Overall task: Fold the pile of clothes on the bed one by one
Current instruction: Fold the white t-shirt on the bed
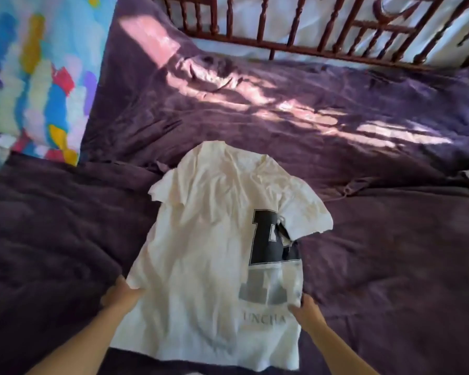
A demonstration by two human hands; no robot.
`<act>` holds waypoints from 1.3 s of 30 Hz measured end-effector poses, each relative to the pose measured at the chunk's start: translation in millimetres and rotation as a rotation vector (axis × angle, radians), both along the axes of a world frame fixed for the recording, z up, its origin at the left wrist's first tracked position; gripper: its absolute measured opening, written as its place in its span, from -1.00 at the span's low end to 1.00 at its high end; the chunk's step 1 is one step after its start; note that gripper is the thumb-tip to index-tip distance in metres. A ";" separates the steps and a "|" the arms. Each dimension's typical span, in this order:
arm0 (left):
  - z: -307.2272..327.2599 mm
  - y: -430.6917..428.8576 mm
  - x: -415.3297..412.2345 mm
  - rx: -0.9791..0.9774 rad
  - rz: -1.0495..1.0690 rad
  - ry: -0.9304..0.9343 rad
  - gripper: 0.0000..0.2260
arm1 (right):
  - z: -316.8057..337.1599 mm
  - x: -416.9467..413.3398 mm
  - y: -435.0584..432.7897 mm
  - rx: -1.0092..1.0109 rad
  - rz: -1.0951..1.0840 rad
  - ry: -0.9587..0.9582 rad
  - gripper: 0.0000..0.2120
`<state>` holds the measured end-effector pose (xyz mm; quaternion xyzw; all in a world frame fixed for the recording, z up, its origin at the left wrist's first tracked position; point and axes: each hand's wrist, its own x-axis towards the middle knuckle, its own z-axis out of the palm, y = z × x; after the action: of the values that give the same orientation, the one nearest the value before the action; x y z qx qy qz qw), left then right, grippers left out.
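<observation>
Across the purple bed (390,239) we see the white T-shirt (214,239) spread flat, collar farthest from us, its lower side edges held in our grip: left hand (122,293) clasping the left edge, right hand (306,309) pinching the right.

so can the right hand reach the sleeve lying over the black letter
Probably yes: the sleeve lies uncovered on top of the white t-shirt, straight ahead of the right hand, with only flat cloth between. It grips the shirt's edge, so it must let go first.
</observation>
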<state>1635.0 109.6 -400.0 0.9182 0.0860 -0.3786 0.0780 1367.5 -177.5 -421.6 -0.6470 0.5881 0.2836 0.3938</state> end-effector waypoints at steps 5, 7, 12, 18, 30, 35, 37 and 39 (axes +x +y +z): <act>-10.5 29.0 -13.3 0.081 -0.065 -0.088 -0.46 | -12.5 -24.8 56.9 0.004 -0.281 -0.108 -0.66; -9.2 29.1 -16.0 0.096 -0.049 -0.016 -0.52 | -12.3 -29.7 64.6 -0.034 -0.330 -0.050 -0.74; -8.1 48.5 -24.1 -0.091 0.085 -0.084 -0.88 | 6.1 -35.0 57.3 -0.088 -0.452 -0.151 -0.78; 26.4 80.0 -38.4 -0.543 0.440 -0.193 -0.90 | 44.9 -66.0 46.4 -0.077 -0.723 -0.422 -0.85; 50.2 111.4 -81.3 -0.002 -0.040 -0.313 -0.55 | 35.8 -118.8 82.1 -0.238 -0.343 -0.034 -0.43; 59.7 53.4 -77.4 -0.065 -0.177 -0.372 -0.58 | 41.0 -67.8 39.6 -0.276 -0.328 -0.227 -0.70; 61.7 23.6 -77.3 -0.096 -0.219 -0.370 -0.58 | 43.3 -43.2 18.3 -0.280 -0.349 -0.312 -0.83; 61.3 -6.3 -79.1 -0.117 -0.252 -0.357 -0.57 | 38.1 -20.8 -8.4 -0.280 -0.375 -0.381 -0.60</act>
<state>1555.9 103.3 -338.8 0.9680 -0.0668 -0.2214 0.0971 1346.6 -185.9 -383.5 -0.6168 0.6461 -0.0046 0.4496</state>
